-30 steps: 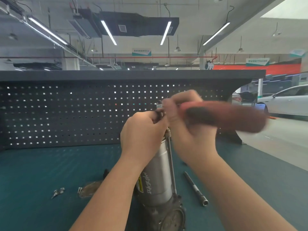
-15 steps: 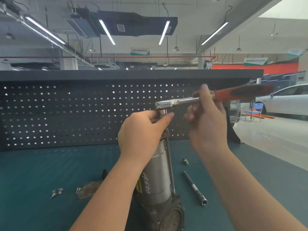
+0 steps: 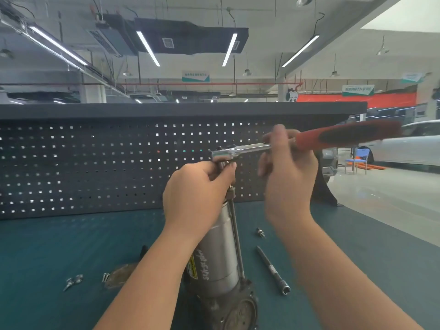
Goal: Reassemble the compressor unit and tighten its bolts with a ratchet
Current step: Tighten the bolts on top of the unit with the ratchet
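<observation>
The compressor unit (image 3: 217, 263), a silver cylinder on a dark cast base, stands upright on the teal bench with a long bolt running up its right side. My left hand (image 3: 197, 194) grips the unit's top end, just under the ratchet head. The ratchet (image 3: 309, 140) lies level above the unit, chrome head at the left, red and black handle pointing right. My right hand (image 3: 288, 170) holds the ratchet's shaft where chrome meets red; its fingers are blurred.
A socket extension bar (image 3: 272, 270) and a small fitting (image 3: 261, 232) lie right of the unit. Loose bolts (image 3: 72, 281), more screws (image 3: 106, 277) and a brown plate (image 3: 119, 277) lie to the left. A dark pegboard (image 3: 95, 163) backs the bench (image 3: 47, 246).
The ratchet handle swung from near me out to the right over the last second. My right hand slid along the shaft. My left hand stayed on the unit's top.
</observation>
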